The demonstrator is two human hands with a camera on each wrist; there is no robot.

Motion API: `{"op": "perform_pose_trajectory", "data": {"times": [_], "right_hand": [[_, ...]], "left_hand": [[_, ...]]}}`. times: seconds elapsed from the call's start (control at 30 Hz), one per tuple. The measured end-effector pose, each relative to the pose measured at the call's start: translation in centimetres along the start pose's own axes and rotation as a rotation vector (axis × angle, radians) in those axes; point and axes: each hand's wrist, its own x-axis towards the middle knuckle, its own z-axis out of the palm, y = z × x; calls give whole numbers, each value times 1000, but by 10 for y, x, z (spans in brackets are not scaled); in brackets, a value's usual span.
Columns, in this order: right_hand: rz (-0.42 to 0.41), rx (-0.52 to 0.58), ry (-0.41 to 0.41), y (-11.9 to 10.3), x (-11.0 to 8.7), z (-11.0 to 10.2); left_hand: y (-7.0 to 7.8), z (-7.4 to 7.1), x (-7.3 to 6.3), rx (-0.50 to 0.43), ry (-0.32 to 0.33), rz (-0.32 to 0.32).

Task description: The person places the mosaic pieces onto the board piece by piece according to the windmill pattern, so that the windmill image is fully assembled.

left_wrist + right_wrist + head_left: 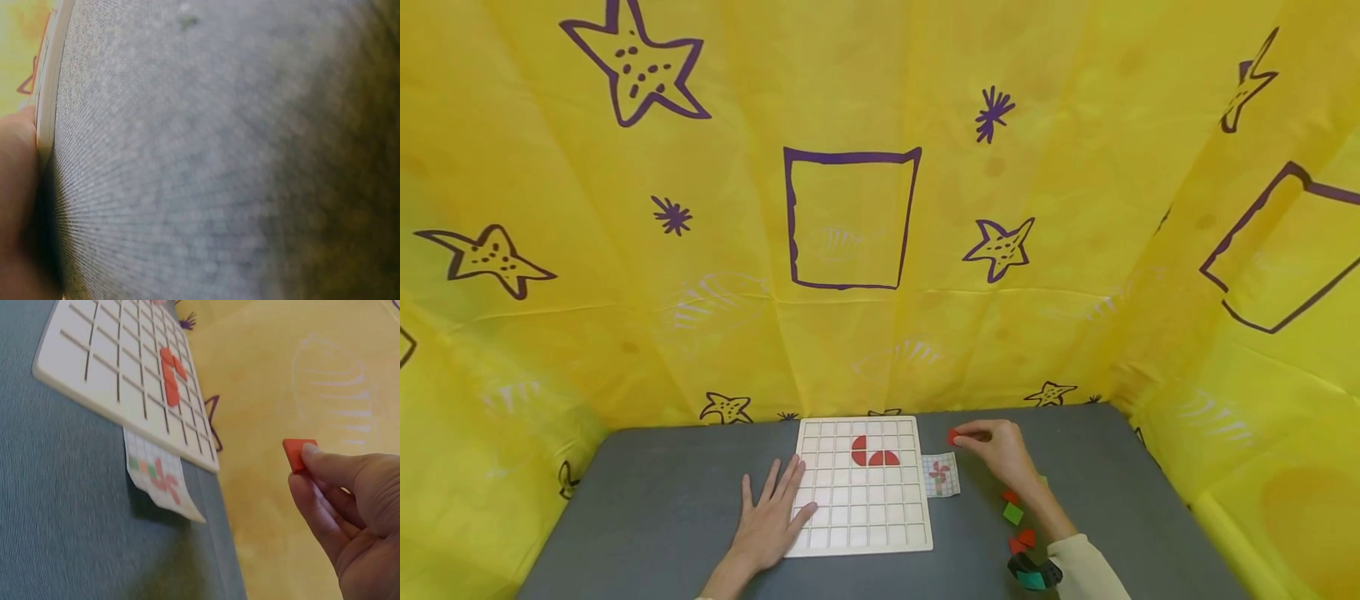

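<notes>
A white grid board (827,533) lies on the grey table, with several red quarter-circle tiles (859,451) set in its upper squares. My left hand (769,521) rests with fingers spread at the board's left edge, fingertips and thumb over the rim. Off the board's upper right corner, my right hand (1000,454) pinches a small red tile (298,453) between thumb and fingers, raised above the table. Under the board's right edge is tucked a pattern card (941,476) printed with a red pinwheel shape on a grid.
Right of the board, partly behind the right forearm, lie loose red tiles (1024,541) and a green tile (1012,512). A black band with a teal part (1033,577) is by the right sleeve. Yellow patterned cloth (850,350) stands behind the table and along its sides.
</notes>
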Motion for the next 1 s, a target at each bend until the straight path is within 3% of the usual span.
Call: {"op": "perform_pose_trajectory", "data": {"times": [0.2,0.6,0.87,1.0], "right_hand": [[26,46,-29,-9,1,14],[-30,90,-98,-9,1,41],[44,143,-128,-5,7,59],[41,145,-131,-4,8,68]], "left_hand": [[-1,-1,0,-1,0,1],[-2,3,-1,-12,43,25],[-2,-1,1,12,11,1],[-1,1,1,3,9,1]]}}
